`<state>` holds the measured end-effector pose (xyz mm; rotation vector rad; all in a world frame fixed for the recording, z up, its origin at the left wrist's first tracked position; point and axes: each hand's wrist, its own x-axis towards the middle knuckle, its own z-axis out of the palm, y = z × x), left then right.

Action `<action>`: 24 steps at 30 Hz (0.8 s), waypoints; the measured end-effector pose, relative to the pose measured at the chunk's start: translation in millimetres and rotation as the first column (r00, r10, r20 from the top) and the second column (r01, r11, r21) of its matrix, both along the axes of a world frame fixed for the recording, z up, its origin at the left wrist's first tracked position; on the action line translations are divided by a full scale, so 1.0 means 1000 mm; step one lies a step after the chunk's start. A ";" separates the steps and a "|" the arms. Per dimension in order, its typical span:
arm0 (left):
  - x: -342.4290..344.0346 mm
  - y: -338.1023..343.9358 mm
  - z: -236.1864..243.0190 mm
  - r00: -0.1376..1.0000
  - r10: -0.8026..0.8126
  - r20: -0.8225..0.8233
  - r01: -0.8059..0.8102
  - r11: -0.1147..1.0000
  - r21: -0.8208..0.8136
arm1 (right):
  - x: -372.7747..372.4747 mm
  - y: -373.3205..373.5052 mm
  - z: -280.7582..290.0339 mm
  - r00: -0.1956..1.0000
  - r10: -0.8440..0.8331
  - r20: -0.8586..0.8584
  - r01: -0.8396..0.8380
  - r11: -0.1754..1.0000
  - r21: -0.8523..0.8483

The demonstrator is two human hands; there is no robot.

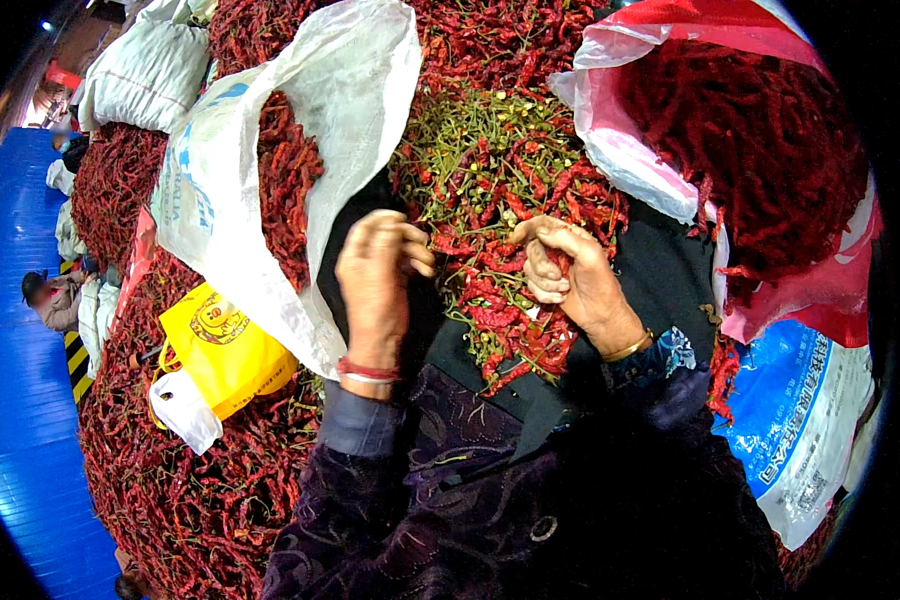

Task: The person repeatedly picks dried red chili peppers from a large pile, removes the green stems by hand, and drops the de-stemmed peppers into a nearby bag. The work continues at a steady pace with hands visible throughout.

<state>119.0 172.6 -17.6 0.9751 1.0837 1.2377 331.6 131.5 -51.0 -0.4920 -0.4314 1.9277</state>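
Observation:
Dried red chilies (510,335), mixed with green-brown stems, lie heaped on dark cloth over my lap. Above this heap my right hand (580,280) is closed, with a bit of red showing between its curled fingers, which looks like chili. My left hand (373,280), with a red band at the wrist, hovers at the heap's left edge. Its bent fingers are smeared by motion, so what they hold, if anything, is unclear. An open white woven sack (360,130) with dried chilies in it stands just beyond the left hand. To the right, a red-and-white sack (660,165) gapes, full of dark red chilies.
A yellow bag (235,350) and a small white plastic bag (185,410) rest on a large chili pile (195,510) at left. A blue-and-white sack (785,430) is at lower right. A stuffed white sack (150,75) and people sit far left beside blue flooring (20,350).

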 end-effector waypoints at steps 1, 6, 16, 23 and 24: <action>0.006 -0.002 -0.010 0.986 -0.042 -0.161 0.034 0.998 -0.055 | 0.000 0.000 0.002 0.998 -0.030 0.046 0.032 0.999 -0.036; 0.020 0.014 -0.057 0.708 0.011 -0.706 0.095 0.989 0.111 | 0.002 0.002 0.003 0.994 -0.103 0.028 0.105 0.990 -0.090; 0.036 0.031 -0.030 0.892 -0.055 -0.448 -0.061 0.969 -0.239 | 0.009 0.006 -0.006 0.998 -0.021 -0.059 0.020 1.000 -0.022; 0.010 0.008 -0.001 0.951 -0.042 0.306 0.091 0.985 -0.148 | 0.007 0.007 -0.006 0.997 0.056 -0.050 -0.052 0.996 0.067; 0.011 0.004 0.005 0.964 -0.067 0.258 0.095 0.991 -0.098 | 0.007 0.007 -0.006 0.998 0.057 -0.037 -0.054 0.996 0.077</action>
